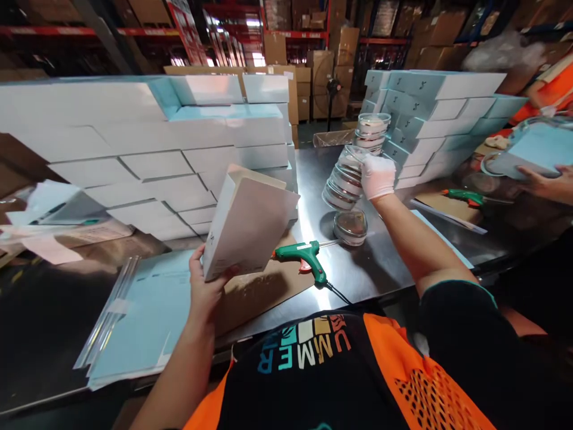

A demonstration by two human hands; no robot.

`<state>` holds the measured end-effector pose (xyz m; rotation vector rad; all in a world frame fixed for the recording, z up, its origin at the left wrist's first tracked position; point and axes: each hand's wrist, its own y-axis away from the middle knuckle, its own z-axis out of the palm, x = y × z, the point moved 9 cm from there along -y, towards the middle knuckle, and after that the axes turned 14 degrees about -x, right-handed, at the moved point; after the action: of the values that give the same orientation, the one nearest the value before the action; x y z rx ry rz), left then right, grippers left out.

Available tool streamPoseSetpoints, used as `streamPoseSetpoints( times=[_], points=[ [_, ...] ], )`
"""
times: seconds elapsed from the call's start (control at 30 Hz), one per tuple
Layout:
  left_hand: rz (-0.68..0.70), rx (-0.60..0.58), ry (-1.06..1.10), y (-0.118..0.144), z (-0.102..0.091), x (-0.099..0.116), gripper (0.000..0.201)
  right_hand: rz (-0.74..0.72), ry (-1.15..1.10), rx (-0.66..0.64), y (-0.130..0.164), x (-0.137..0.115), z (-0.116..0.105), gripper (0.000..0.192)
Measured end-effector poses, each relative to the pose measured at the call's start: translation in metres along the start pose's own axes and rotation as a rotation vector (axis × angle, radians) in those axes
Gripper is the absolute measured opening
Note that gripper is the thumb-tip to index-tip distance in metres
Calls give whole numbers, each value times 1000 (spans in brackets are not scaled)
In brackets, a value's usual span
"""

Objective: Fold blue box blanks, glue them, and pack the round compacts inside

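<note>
Carton (250, 224) — light, stiff, left hand (206, 286) pinching its lower corner; gloved right hand (377, 176) clasps slippery jar stack (347, 176) beyond glue gun (307, 257).

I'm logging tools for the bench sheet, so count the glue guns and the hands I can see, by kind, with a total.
Green glue guns: 2, one near the cardboard, one further right on the steel table.
Gloved hands: 1, the right hand on the stack of clear dishes.
Bare hands: 2, the left hand holding a white box, and a co-worker's hand.
Total: 5.
</note>
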<state>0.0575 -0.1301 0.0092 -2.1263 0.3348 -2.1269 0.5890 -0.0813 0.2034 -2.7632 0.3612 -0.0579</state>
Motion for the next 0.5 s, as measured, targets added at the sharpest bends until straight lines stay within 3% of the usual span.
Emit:
streamPoseSetpoints(
  times=[0.13,0.27,0.33,0.4,0.5],
  points=[
    [-27,-30,-13,3,8,-2,103,-103,-27,8,-10,-40,15,41],
    [-34,-39,-83,10,5,-3,102,-216,-56,-90,-12,-89,56,40],
    [-35,-23,-126,13,-2,-5,101,-255,-81,-142,-6,-101,74,32],
    [-38,-13,-154,17,-10,-7,100,-249,-102,-149,11,-97,86,27],
    [-73,9,-147,21,-19,-14,102,-131,-206,-92,57,-62,99,55]
  ],
)
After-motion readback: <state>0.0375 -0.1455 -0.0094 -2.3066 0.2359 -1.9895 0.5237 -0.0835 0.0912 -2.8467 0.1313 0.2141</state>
